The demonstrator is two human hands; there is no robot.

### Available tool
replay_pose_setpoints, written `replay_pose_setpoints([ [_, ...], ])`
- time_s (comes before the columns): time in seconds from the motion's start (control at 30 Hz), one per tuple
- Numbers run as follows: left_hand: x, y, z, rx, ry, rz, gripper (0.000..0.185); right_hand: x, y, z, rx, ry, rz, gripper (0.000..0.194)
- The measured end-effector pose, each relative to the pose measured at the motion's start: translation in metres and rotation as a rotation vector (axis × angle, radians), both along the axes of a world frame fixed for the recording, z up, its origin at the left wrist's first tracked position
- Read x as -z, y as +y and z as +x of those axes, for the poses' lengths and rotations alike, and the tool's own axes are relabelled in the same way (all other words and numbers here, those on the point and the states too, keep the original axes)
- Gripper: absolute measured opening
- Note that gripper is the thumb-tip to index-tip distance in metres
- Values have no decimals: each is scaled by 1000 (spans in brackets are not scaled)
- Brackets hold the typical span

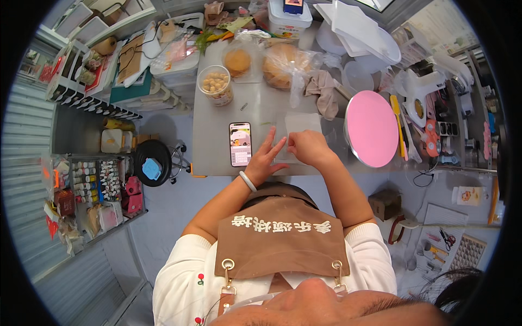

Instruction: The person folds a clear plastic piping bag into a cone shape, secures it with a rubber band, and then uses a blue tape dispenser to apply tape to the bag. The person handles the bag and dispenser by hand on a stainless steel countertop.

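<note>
My left hand is just above the steel table's front edge, fingers spread, a pale bangle on its wrist. It lies close to the right side of a phone with a lit screen. My right hand is curled at the lower edge of a white paper sheet; whether its fingertips pinch anything cannot be told. Clear plastic film lies beside it. Farther back stand a tub of round golden snacks, a wrapped round yellow cake layer and a larger bagged baked item.
A pink-topped round board stands right of my right hand, with a yellow-handled spatula beyond it. A crumpled cloth lies behind the film. White boards and bowls crowd the back right. A black stool stands left of the table.
</note>
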State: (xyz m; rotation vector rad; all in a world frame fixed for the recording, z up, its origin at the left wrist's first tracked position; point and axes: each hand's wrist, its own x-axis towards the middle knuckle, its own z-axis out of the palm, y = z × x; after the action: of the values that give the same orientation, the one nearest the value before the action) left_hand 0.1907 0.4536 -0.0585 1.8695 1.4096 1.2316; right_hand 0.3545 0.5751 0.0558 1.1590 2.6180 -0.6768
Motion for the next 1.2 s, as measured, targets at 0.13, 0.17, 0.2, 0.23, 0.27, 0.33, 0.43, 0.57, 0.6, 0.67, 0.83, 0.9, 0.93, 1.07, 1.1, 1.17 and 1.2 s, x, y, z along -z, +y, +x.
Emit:
replay_pose_setpoints([
  [0.13, -2, 0, -4, -6, 7, 15, 99, -5, 5, -3, -123, 22, 35, 17],
  [0.17, -2, 0, -5, -4, 9, 7, 99, -8, 6, -2, -135, 81, 49, 17],
  [0.2, -3, 0, -6, 2, 8, 2, 99, -11, 9, -1, -146, 132, 65, 17],
  [0.23, -4, 0, -6, 1, 8, -11, 99, -15, 11, 1, -143, 148, 66, 17],
  [0.27, -5, 0, -7, 4, 6, -18, 98, -19, 14, 2, -159, 226, 27, 18],
  [0.33, -7, 0, -8, 20, 5, -34, 97, -28, 19, 8, -154, 314, -90, 21],
  [0.43, -11, 1, -10, 31, 21, -49, 95, -42, 28, 23, -235, 357, -137, 29],
  [0.57, -18, 3, -11, 29, 61, -58, 93, -49, 35, 48, -238, 311, 206, 31],
  [0.6, -20, 5, -11, 29, 72, -47, 93, -48, 38, 56, -245, 341, 296, 30],
  [0.67, -27, 5, -12, 24, 100, -43, 92, -43, 41, 67, -257, 373, 483, 30],
  [0.83, -51, 13, -16, -10, 185, 46, 74, -12, 23, 85, -89, 205, 662, 30],
  [0.9, -58, 31, -14, -30, 181, 64, 55, 2, 18, 84, -42, 301, 678, 29],
  [0.93, -60, 46, -12, -49, 228, 73, 52, 9, 15, 82, -21, 350, 682, 28],
  [1.07, -55, 109, 1, -174, 224, 24, 41, 34, 9, 64, 176, 764, 675, 19],
  [1.1, -52, 120, 4, -212, 204, 12, 38, 40, 7, 60, 239, 837, 630, 18],
  [1.17, -45, 129, 6, -169, 271, -63, 37, 51, 2, 55, 383, 943, 503, 17],
  [1.2, -41, 130, 6, -123, 279, -159, 37, 55, 3, 55, 401, 947, 466, 16],
])
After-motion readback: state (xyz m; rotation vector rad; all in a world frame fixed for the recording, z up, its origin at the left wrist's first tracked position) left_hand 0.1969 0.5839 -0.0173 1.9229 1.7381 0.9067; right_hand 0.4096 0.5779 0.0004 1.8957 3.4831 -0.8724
